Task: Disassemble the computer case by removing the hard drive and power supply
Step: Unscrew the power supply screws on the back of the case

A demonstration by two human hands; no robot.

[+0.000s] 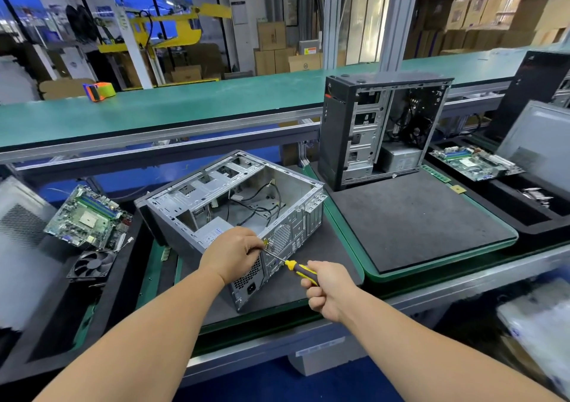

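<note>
The open computer case (234,210) lies on its side on a dark foam mat (308,281), its long axis running from near right to far left, rear panel toward the person. Inside it sit the grey power supply (212,232) in the near corner and loose black cables (262,204). The right hand (327,290) grips a yellow-handled screwdriver (296,267), tip toward the rear panel. The left hand (231,253) pinches its shaft at the case's edge.

Two bare forearms reach in from below, no sleeves in sight; the left hand (233,253) and right hand (327,290) wear no gloves, rings or watch (wrists plain too); fingernails look short.
</note>
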